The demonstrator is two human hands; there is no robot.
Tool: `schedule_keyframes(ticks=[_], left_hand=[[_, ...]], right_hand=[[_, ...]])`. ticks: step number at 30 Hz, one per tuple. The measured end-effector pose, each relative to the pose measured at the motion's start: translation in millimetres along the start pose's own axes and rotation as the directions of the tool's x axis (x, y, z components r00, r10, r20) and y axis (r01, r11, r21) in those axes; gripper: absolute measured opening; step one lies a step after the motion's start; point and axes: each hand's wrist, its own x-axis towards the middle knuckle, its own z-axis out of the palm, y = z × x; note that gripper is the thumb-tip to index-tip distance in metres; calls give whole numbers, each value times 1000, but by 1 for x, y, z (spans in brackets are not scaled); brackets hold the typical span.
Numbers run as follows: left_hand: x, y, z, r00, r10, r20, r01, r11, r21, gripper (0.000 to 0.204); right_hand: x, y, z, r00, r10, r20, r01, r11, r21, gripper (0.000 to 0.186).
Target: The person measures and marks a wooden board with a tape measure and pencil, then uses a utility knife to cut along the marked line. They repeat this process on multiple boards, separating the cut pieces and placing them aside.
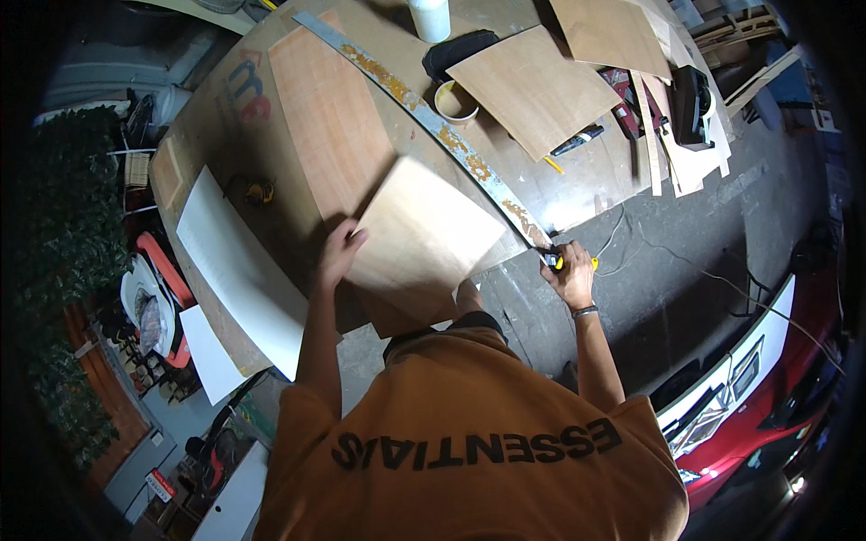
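Note:
A pale square plywood panel [424, 225] is tilted up off the near edge of the workbench. My left hand [341, 252] grips its left edge, thumb on the upper face and fingers underneath. At the bench's near right edge, my right hand [573, 273] is closed around a small yellow-and-black hand tool [552, 261]. Fingers cover much of that tool, so its exact kind is hidden. Close beside it ends a long flat metal straightedge [431, 120], blotched with brown, which runs diagonally across the bench. Under the panel's far side lies a longer reddish plywood sheet [329, 117].
Curved white sheet [239, 261] lies along the bench's left side, near a small yellow-black object [260, 192]. Farther back are a tub [456, 102], a white container [430, 20], plywood pieces [537, 90] and a black tool [693, 106]. A cable [704, 275] crosses the floor at right.

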Motion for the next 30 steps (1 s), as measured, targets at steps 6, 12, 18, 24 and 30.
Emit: schedule_keyframes(ticks=[6, 12, 18, 24, 30], left_hand=[[-107, -58, 20, 839, -350, -417, 129, 872, -472, 23], [-104, -45, 64, 771, -517, -371, 119, 689, -715, 23], [-94, -33, 70, 783, -427, -453, 143, 831, -537, 26], [-98, -34, 67, 746, -344, -570, 350, 931, -104, 41], [-59, -54, -14, 589, 62, -806, 260, 930, 261, 66]], right_hand=[[13, -9, -1, 989, 69, 128, -83, 991, 106, 45], [103, -30, 31, 995, -83, 55, 78, 992, 98, 44], [154, -20, 34, 975, 109, -195, -138, 980, -146, 33], [165, 22, 36, 997, 49, -53, -66, 915, -399, 22], [127, 27, -25, 959, 274, 75, -233, 910, -342, 26]])
